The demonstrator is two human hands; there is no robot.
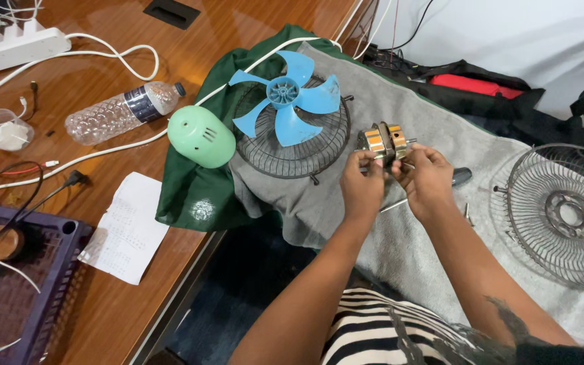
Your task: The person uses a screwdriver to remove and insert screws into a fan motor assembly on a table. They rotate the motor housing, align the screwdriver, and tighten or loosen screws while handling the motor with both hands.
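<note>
Both hands hold a small fan motor (pixel 382 140) with copper windings and a metal frame, lifted a little over the grey cloth (pixel 434 122). My left hand (pixel 363 186) grips its left lower side; my right hand (pixel 426 177) grips its right side. A thin metal rod (pixel 393 205) shows just below my hands. Left of the motor a blue fan blade (pixel 290 103) lies on a dark wire grille (pixel 292 145). A light green motor cover (pixel 201 136) rests beside the grille on a green cloth (pixel 187 196).
A second wire grille (pixel 562 216) lies at the right on the grey cloth. On the wooden table (pixel 109 297) are a plastic water bottle (pixel 119 111), a paper sheet (pixel 126 226), a white power strip (pixel 11 47), cables and a purple crate (pixel 15 284). Black bags (pixel 481 88) sit behind.
</note>
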